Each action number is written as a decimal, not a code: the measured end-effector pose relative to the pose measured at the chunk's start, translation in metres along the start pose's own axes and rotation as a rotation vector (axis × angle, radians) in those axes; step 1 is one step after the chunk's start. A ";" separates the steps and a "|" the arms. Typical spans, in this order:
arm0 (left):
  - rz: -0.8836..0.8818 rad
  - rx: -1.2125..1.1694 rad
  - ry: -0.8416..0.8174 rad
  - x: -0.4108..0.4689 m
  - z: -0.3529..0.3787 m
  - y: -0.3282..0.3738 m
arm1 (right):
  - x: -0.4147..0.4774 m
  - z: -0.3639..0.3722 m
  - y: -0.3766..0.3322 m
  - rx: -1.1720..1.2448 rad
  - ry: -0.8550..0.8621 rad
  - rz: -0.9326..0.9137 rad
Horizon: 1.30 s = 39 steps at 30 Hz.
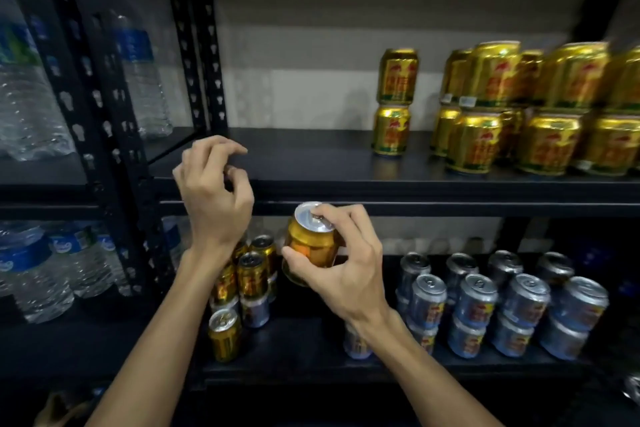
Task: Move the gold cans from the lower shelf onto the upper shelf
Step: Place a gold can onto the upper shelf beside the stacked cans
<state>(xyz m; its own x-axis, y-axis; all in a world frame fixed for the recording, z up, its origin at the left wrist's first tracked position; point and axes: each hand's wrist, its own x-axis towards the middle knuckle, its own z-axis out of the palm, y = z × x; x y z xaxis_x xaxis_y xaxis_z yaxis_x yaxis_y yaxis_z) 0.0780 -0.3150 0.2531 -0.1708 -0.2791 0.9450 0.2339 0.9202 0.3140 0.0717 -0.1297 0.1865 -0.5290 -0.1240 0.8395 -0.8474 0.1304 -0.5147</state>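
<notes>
My right hand (349, 263) grips a gold can (310, 248), tilted, in front of the edge of the upper shelf (311, 163). My left hand (214, 191) hovers at that shelf's front left edge with its fingers loosely curled and holding nothing. Several gold cans (519, 107) stand stacked two high on the right of the upper shelf. More gold cans (251, 274) remain at the left of the lower shelf (304, 336), partly hidden behind my left forearm, some stacked on silver cans.
Silver-blue cans (502, 308) fill the right of the lower shelf, stacked two high. Water bottles (41, 270) stand on the neighbouring rack to the left, behind black perforated uprights (114, 121). The left and middle of the upper shelf are bare.
</notes>
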 end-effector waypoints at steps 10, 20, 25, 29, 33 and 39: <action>-0.170 0.263 -0.390 0.022 0.036 0.017 | 0.114 -0.084 -0.002 -0.304 0.245 -0.011; -0.260 0.334 -0.417 0.020 0.033 0.025 | 0.137 -0.087 0.032 -0.478 0.204 0.117; -0.298 0.333 -0.404 0.021 0.033 0.028 | 0.132 -0.076 0.041 -0.474 0.183 0.153; -0.297 0.337 -0.400 0.021 0.033 0.027 | 0.134 -0.068 0.041 -0.503 0.130 0.208; -0.292 0.346 -0.389 0.020 0.036 0.025 | 0.132 -0.068 0.041 -0.520 0.011 0.264; -0.321 0.457 -0.555 0.036 0.038 0.023 | 0.130 -0.070 0.043 -0.545 -0.042 0.247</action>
<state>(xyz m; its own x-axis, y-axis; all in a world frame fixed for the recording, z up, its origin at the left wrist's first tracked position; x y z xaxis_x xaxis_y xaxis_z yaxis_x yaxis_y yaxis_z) 0.0413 -0.2935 0.2905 -0.6446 -0.4828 0.5927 -0.3040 0.8733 0.3808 -0.0300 -0.0712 0.2854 -0.7181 -0.0634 0.6930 -0.5594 0.6451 -0.5206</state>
